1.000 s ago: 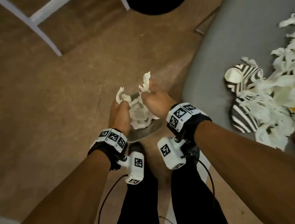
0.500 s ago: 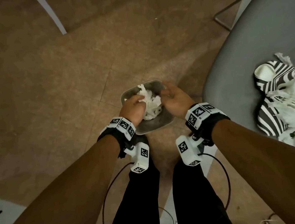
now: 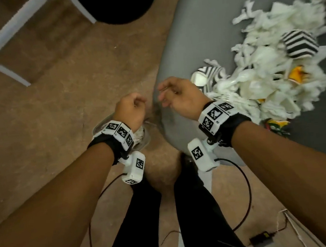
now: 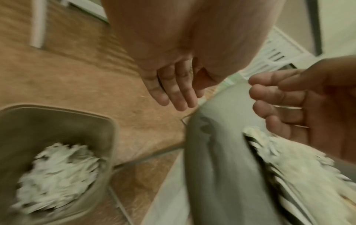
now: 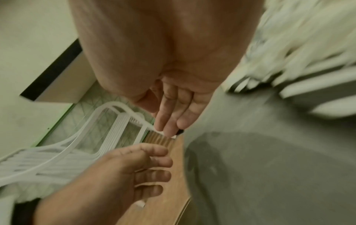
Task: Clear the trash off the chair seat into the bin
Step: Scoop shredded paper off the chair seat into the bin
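- White shredded paper and tissue make up most of the trash pile (image 3: 272, 81) that we see heaped on the grey chair seat (image 3: 207, 25), toward its right side; it looks feather-light, soft and loose, so we judge it will compress easily but shed scraps if lifted carelessly.
- Mixed into the pile we make out a striped paper cup (image 3: 300, 45) lying on its side, a second striped cup (image 3: 211, 74) at the near edge, pale plastic cutlery and an orange wrapper (image 3: 295, 72); these are stiffer, light, and likely to slide out of a soft handful.
- Our left hand (image 3: 130, 111) hangs above the bin (image 4: 108, 121) with loosely curled fingers and holds nothing.
- Our right hand (image 3: 181, 96) hovers over the seat's left edge, fingers relaxed and slightly spread, also without a load; the left wrist view shows its palm bare.
- The bin stands on the brown floor just beside the chair and already has a wad of white shreds (image 4: 55, 175) in its bottom.
- We would scoop from both sides of the heap, palms cupped under the paper and pressing inward, so that the cups and cutlery are trapped in the middle.
- We expect stray shreds to stay on the seat, needing a sweep toward the edge.
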`<act>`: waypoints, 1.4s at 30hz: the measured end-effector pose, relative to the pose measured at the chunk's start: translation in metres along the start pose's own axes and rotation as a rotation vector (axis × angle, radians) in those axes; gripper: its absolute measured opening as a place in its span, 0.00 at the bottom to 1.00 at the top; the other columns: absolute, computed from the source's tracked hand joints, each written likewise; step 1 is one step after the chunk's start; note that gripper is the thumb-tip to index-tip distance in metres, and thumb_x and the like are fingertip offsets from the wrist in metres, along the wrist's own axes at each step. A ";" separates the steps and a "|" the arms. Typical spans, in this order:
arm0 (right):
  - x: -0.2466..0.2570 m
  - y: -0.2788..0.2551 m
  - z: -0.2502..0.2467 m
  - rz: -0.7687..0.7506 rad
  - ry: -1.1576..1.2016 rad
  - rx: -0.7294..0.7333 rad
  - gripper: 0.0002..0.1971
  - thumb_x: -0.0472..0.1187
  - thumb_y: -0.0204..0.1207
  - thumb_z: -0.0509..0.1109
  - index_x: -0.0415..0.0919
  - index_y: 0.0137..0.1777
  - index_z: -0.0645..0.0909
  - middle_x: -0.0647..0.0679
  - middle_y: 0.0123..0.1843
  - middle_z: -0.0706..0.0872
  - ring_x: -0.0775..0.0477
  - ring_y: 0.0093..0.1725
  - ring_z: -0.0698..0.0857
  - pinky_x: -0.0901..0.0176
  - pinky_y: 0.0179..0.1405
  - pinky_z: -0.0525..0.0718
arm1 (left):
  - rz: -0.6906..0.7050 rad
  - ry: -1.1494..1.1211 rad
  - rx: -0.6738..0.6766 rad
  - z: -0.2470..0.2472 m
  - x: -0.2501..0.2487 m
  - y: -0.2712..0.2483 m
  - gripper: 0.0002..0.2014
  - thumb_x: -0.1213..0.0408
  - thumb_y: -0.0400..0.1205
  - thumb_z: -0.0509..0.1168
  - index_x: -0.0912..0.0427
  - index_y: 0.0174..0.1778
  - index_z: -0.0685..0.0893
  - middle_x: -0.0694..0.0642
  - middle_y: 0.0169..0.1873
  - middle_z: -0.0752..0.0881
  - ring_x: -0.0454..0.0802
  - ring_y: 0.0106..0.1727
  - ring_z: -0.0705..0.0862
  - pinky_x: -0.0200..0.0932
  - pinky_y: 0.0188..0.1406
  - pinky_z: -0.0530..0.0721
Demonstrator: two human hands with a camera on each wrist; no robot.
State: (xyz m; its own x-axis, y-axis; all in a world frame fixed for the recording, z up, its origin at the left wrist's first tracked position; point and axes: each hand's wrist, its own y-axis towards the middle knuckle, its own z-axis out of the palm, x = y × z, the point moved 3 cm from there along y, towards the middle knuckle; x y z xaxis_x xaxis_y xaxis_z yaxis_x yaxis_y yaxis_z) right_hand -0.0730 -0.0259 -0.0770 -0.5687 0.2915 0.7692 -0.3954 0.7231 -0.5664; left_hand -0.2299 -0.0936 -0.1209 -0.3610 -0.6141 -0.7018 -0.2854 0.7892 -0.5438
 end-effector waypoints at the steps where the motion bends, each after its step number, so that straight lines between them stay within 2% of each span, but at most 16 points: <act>1: -0.005 -0.003 -0.014 0.008 0.009 -0.027 0.11 0.40 0.75 0.59 0.54 0.47 0.81 0.50 0.40 0.91 0.47 0.39 0.91 0.50 0.49 0.89 | 0.047 0.015 0.012 0.008 -0.015 0.001 0.10 0.67 0.80 0.62 0.48 0.44 0.86 0.54 0.42 0.91 0.53 0.43 0.90 0.54 0.50 0.88; 4: -0.031 -0.022 -0.080 0.044 0.015 -0.146 0.12 0.34 0.78 0.59 0.49 0.48 0.82 0.48 0.42 0.91 0.49 0.36 0.89 0.57 0.45 0.86 | 0.203 0.095 0.081 0.059 -0.074 0.003 0.08 0.62 0.77 0.62 0.48 0.46 0.85 0.52 0.40 0.90 0.52 0.41 0.89 0.53 0.47 0.88; 6: -0.048 -0.032 -0.121 0.057 -0.047 -0.205 0.11 0.34 0.79 0.60 0.48 0.50 0.83 0.50 0.42 0.92 0.50 0.39 0.91 0.56 0.47 0.89 | 0.367 0.195 0.124 0.095 -0.108 -0.003 0.12 0.60 0.75 0.64 0.49 0.54 0.85 0.50 0.49 0.88 0.51 0.49 0.87 0.51 0.53 0.86; 9: -0.069 -0.046 -0.166 0.074 -0.112 -0.279 0.12 0.38 0.79 0.61 0.47 0.55 0.84 0.52 0.42 0.92 0.51 0.43 0.91 0.51 0.53 0.90 | 0.562 0.465 0.203 0.144 -0.137 -0.014 0.24 0.59 0.75 0.68 0.49 0.70 0.79 0.53 0.67 0.77 0.55 0.67 0.76 0.53 0.67 0.78; 11: -0.079 -0.055 -0.186 0.082 -0.235 -0.282 0.12 0.40 0.80 0.62 0.47 0.58 0.84 0.51 0.47 0.92 0.50 0.46 0.90 0.53 0.54 0.87 | 0.609 0.655 0.239 0.166 -0.140 -0.013 0.27 0.64 0.77 0.67 0.49 0.74 0.76 0.56 0.73 0.72 0.59 0.71 0.72 0.56 0.68 0.76; 12: -0.084 -0.058 -0.191 0.084 -0.326 -0.249 0.12 0.41 0.81 0.63 0.47 0.60 0.84 0.51 0.52 0.91 0.50 0.48 0.88 0.56 0.54 0.85 | 0.623 0.686 0.244 0.171 -0.140 -0.010 0.25 0.68 0.78 0.66 0.51 0.72 0.78 0.58 0.71 0.73 0.60 0.69 0.72 0.56 0.67 0.77; 15: -0.100 -0.062 -0.189 0.095 -0.546 -0.092 0.16 0.40 0.79 0.68 0.47 0.66 0.82 0.48 0.64 0.86 0.46 0.58 0.84 0.59 0.58 0.79 | 0.562 0.562 0.193 0.168 -0.141 0.008 0.14 0.74 0.82 0.62 0.58 0.60 0.85 0.58 0.58 0.80 0.58 0.60 0.79 0.47 0.60 0.78; 17: -0.110 -0.059 -0.180 0.089 -0.632 -0.023 0.21 0.42 0.77 0.70 0.49 0.71 0.79 0.47 0.70 0.82 0.42 0.66 0.82 0.53 0.65 0.79 | 0.470 0.496 0.124 0.157 -0.143 0.018 0.11 0.71 0.83 0.63 0.58 0.57 0.86 0.58 0.57 0.82 0.56 0.58 0.81 0.44 0.59 0.78; 20: -0.121 -0.052 -0.169 0.096 -0.719 -0.022 0.25 0.43 0.78 0.68 0.47 0.76 0.72 0.44 0.71 0.80 0.36 0.69 0.78 0.45 0.64 0.80 | 0.420 0.423 0.078 0.143 -0.146 0.020 0.09 0.68 0.83 0.63 0.56 0.57 0.83 0.56 0.58 0.81 0.55 0.56 0.81 0.46 0.60 0.79; 22: -0.122 -0.047 -0.168 0.072 -0.783 -0.078 0.22 0.42 0.81 0.66 0.46 0.76 0.74 0.43 0.69 0.82 0.34 0.67 0.77 0.44 0.62 0.79 | 0.447 0.389 0.057 0.137 -0.148 0.018 0.09 0.68 0.84 0.60 0.56 0.58 0.81 0.55 0.59 0.79 0.53 0.56 0.80 0.46 0.61 0.79; 26: -0.122 -0.041 -0.169 -0.003 -0.917 -0.093 0.14 0.43 0.84 0.62 0.42 0.66 0.81 0.40 0.59 0.85 0.32 0.60 0.79 0.45 0.55 0.79 | 0.468 0.344 0.025 0.129 -0.153 0.020 0.09 0.69 0.84 0.60 0.57 0.57 0.81 0.54 0.58 0.80 0.50 0.54 0.80 0.41 0.58 0.78; 30: -0.114 -0.038 -0.179 -0.025 -0.793 -0.179 0.08 0.39 0.83 0.57 0.39 0.57 0.73 0.40 0.45 0.83 0.34 0.51 0.78 0.45 0.45 0.78 | 0.441 0.282 -0.037 0.121 -0.154 0.018 0.09 0.69 0.83 0.60 0.58 0.57 0.80 0.51 0.55 0.80 0.46 0.50 0.79 0.35 0.50 0.73; 33: -0.104 -0.037 -0.182 -0.096 -0.809 -0.142 0.09 0.42 0.84 0.54 0.37 0.55 0.71 0.45 0.33 0.76 0.37 0.41 0.78 0.47 0.38 0.75 | 0.407 0.225 -0.067 0.115 -0.153 0.012 0.08 0.70 0.81 0.58 0.60 0.54 0.77 0.50 0.45 0.80 0.45 0.37 0.76 0.33 0.37 0.69; 35: -0.097 -0.036 -0.181 -0.134 -0.804 -0.114 0.10 0.43 0.85 0.55 0.37 0.57 0.71 0.44 0.33 0.78 0.36 0.37 0.81 0.46 0.37 0.79 | 0.371 0.167 -0.135 0.107 -0.149 0.008 0.08 0.70 0.81 0.57 0.61 0.53 0.77 0.52 0.42 0.80 0.48 0.36 0.75 0.37 0.36 0.68; 38: -0.091 -0.031 -0.177 -0.134 -0.745 -0.132 0.11 0.43 0.86 0.57 0.40 0.64 0.72 0.41 0.39 0.84 0.35 0.40 0.84 0.45 0.41 0.84 | 0.272 0.065 -0.289 0.085 -0.134 0.004 0.09 0.69 0.81 0.56 0.63 0.54 0.78 0.54 0.40 0.81 0.53 0.39 0.77 0.42 0.38 0.71; 42: -0.078 -0.018 -0.156 -0.123 -0.860 -0.040 0.24 0.42 0.87 0.57 0.57 0.81 0.62 0.44 0.42 0.82 0.37 0.42 0.83 0.47 0.43 0.85 | 0.165 -0.038 -0.489 0.044 -0.101 0.002 0.09 0.69 0.81 0.55 0.65 0.49 0.79 0.56 0.38 0.81 0.53 0.40 0.77 0.42 0.38 0.72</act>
State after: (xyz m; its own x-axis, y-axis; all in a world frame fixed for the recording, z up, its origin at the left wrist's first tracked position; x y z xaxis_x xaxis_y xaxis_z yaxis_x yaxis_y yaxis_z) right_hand 0.0917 0.0360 -0.0807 -0.8775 -0.3533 0.3242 -0.4736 0.7444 -0.4707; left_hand -0.1554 -0.0301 -0.0711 -0.4066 -0.4737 -0.7812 -0.6123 0.7759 -0.1518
